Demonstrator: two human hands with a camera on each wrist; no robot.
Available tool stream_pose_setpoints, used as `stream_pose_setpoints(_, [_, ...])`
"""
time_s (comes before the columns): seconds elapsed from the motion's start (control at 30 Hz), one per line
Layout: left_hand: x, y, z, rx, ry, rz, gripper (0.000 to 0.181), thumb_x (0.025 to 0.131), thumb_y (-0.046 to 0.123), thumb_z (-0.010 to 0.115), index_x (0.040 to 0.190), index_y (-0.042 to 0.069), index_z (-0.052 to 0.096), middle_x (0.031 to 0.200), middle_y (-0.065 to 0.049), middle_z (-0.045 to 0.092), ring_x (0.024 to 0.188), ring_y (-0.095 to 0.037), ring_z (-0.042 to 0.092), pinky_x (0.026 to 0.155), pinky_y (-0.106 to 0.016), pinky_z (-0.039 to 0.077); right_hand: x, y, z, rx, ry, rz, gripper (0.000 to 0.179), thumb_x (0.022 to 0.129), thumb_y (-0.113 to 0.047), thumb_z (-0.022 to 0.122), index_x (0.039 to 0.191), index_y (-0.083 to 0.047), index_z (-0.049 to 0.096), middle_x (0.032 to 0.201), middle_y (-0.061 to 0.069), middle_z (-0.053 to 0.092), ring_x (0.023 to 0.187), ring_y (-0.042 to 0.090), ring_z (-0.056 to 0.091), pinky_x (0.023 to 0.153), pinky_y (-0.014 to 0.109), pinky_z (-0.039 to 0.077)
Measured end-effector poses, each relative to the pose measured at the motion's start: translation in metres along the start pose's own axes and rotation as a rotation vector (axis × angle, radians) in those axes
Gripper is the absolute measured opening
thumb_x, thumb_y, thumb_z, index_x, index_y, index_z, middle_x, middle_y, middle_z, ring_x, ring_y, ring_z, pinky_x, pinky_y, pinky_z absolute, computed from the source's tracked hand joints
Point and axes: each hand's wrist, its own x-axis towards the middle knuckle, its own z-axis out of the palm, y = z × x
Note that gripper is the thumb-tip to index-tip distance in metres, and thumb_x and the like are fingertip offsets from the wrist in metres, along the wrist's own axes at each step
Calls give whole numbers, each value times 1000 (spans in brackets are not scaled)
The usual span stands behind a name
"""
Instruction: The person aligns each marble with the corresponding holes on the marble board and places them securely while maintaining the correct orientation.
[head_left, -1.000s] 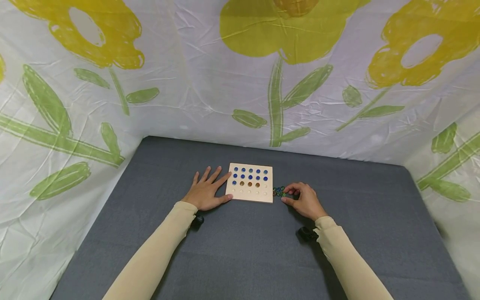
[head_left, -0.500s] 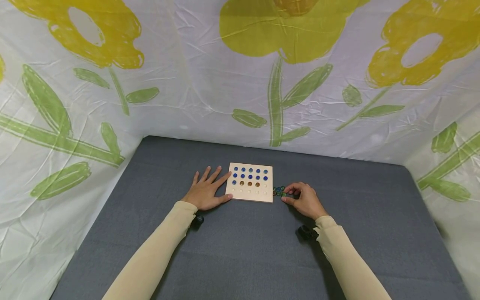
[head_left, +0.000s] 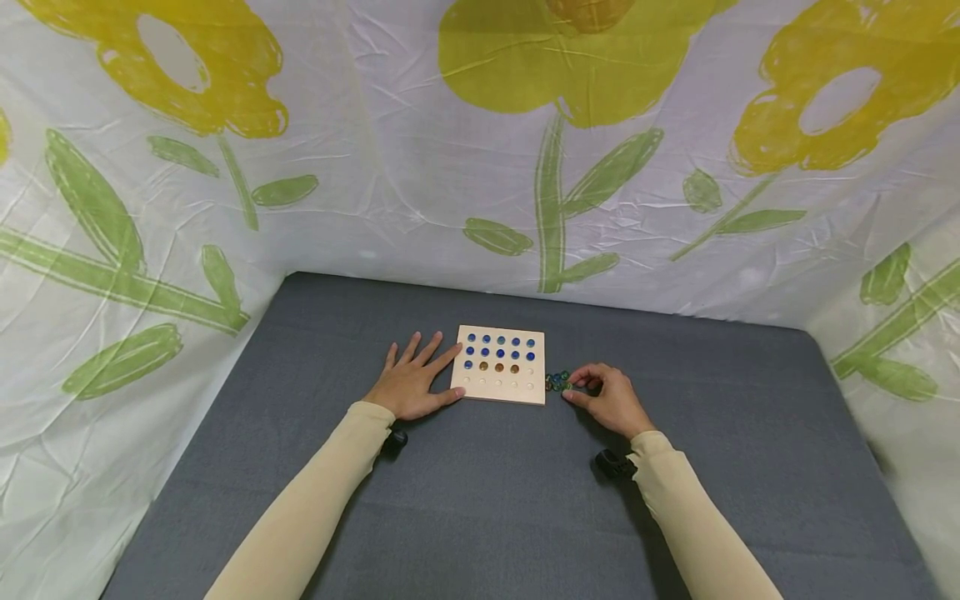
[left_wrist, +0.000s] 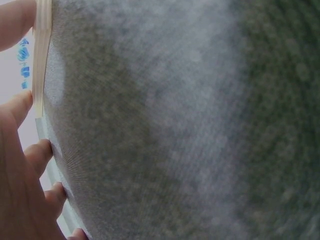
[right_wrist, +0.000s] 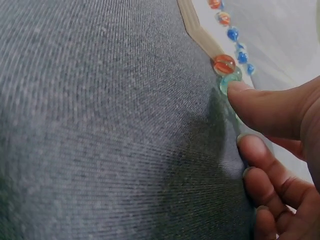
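Note:
A pale wooden board (head_left: 498, 393) with rows of round hollows lies flat on the table. Blue marbles (head_left: 501, 353) fill its two far rows. One more blue marble and three amber ones (head_left: 499, 367) sit in the third row; the near row shows bare hollows. My left hand (head_left: 408, 390) lies with fingers spread, thumb and forefinger tips on the board's left edge. Against the right edge is a cluster of loose marbles (head_left: 556, 382), green, blue and orange. My right hand (head_left: 609, 402) pinches around a green marble (right_wrist: 229, 84) at the cluster's end; its forefinger tip is hidden in the right wrist view.
A dark grey cloth (head_left: 480, 500) covers the table under board and hands. Behind it and at both sides hangs a white sheet (head_left: 405, 208) printed with yellow flowers. A dark wrist camera (head_left: 615, 465) sits under the right wrist.

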Motion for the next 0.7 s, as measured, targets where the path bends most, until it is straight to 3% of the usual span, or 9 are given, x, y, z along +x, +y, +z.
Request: stream_pose_setpoints(0.7, [-1, 1, -2, -3, 7, 9, 83, 96, 69, 49, 164, 28, 24, 169, -10, 13, 154, -40, 2, 118, -67, 0, -1, -24, -6, 24, 35, -57, 19, 87, -14, 83, 102, -7, 75, 101, 11, 66, 92, 30, 63, 80, 46, 51])
